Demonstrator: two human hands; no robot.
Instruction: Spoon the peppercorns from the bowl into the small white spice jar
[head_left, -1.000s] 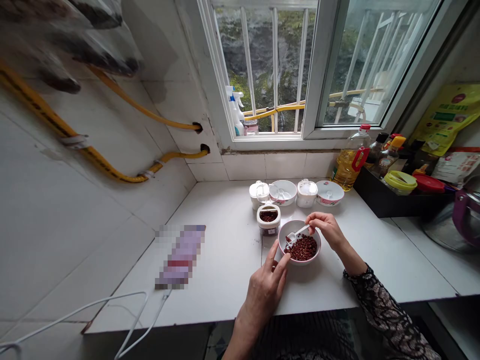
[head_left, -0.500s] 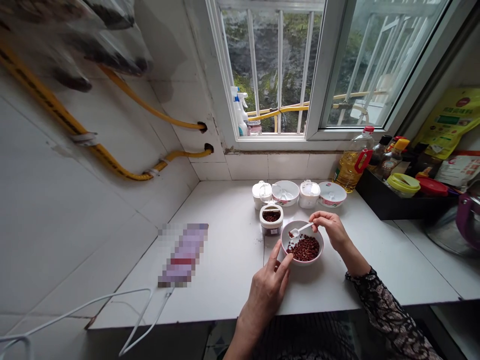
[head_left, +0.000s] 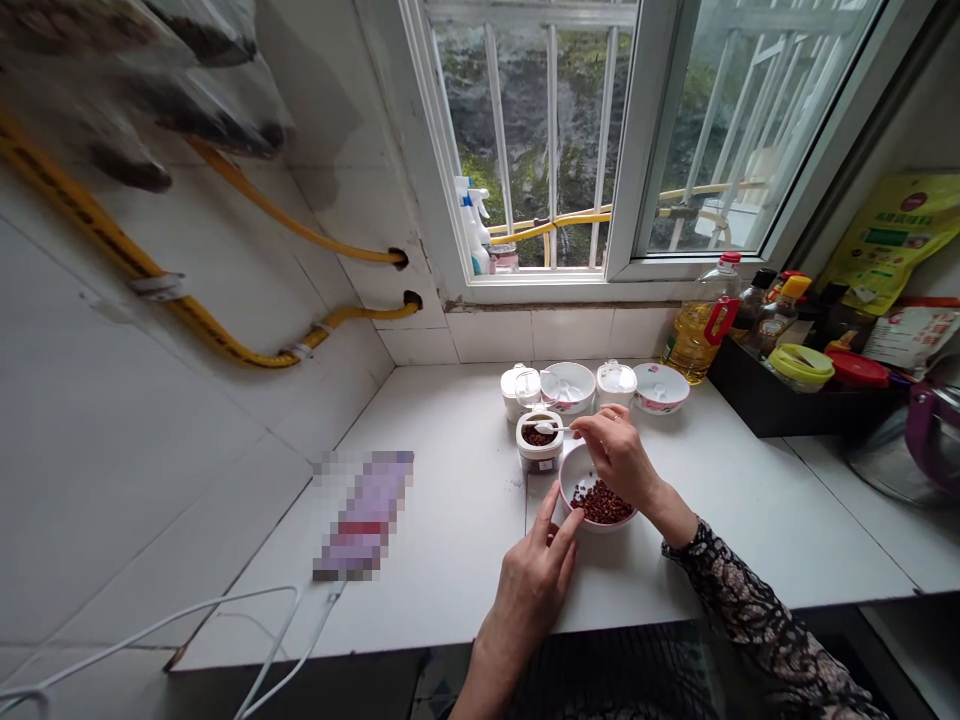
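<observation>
My right hand is closed on the handle of a small white spoon. The spoon's bowl is over the mouth of an open white-rimmed jar holding dark red peppercorns; whether it touches them I cannot tell. My left hand steadies a white bowl with a pink rim, its fingertips on the left and near rim. Reddish-brown peppercorns lie in that bowl. My right hand and wrist cover part of its far right side.
Behind stand two white lidded jars and two flowered bowls. An oil bottle and a black box of condiments are at right. A blurred purple object with a white cable lies left.
My right hand has moved left with the spoon, from above the bowl to the open jar. My left hand stays at the bowl. The view has shifted slightly.
</observation>
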